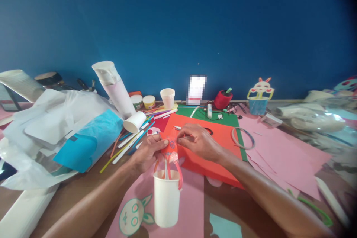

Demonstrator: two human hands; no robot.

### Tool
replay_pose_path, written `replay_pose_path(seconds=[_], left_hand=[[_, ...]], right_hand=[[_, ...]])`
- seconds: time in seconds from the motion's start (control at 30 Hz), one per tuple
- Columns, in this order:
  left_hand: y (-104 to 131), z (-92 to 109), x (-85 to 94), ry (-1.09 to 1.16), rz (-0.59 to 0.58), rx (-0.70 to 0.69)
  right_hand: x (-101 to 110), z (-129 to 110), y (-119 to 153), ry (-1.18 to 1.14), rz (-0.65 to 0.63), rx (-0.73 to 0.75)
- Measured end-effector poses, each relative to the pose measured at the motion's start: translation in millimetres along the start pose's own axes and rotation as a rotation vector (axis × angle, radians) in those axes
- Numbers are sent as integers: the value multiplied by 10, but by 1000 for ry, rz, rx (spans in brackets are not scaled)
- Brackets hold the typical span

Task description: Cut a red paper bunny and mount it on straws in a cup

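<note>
A white paper cup stands upright in front of me, with pinkish-orange paper strips and a white stick rising from its mouth. Above it is an orange paper cutout with a drawn face, its outline blending into the orange sheet behind. My left hand pinches the cutout's left side between thumb and fingers. My right hand is closed, fingertips pinched at its right edge; any small item within them is hidden. Left of the cup lies a pale bunny-face cutout on pink paper.
Orange sheets lie beneath my right forearm, beside a roll of tape. Paper straws and a tipped cup are at left, near a plastic bag. A blue bunny basket stands far right.
</note>
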State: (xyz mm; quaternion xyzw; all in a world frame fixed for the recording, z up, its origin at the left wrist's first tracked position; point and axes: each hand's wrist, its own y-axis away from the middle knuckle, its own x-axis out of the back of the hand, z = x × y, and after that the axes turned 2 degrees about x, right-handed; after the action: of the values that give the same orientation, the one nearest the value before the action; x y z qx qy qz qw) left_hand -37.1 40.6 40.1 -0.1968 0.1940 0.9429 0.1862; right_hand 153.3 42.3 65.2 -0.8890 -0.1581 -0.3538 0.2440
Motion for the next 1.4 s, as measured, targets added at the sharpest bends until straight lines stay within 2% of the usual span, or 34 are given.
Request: replay_pose_path(seconds=[0.27,0.47,0.7,0.9,1.23,1.4], left_hand=[[19,-15,-39,55,-82,12],[24,-45,-60,100,-19,32],[24,-68,-82,86,-13,-12],[10,-116,-121,97,73,-28],[-2,-241,-116,-24,207,-168],[-3,-285,-143,-60,256,-174]], right_hand=[[-48,-57,5,-49,11,7],[-76,-76,28,-127,5,-73],[-82,-106,39,91,136,-4],[-124,-114,51,158,126,-42],[-144,-111,39,-31,40,-81],[-194,-107,54,-142,26,-192]])
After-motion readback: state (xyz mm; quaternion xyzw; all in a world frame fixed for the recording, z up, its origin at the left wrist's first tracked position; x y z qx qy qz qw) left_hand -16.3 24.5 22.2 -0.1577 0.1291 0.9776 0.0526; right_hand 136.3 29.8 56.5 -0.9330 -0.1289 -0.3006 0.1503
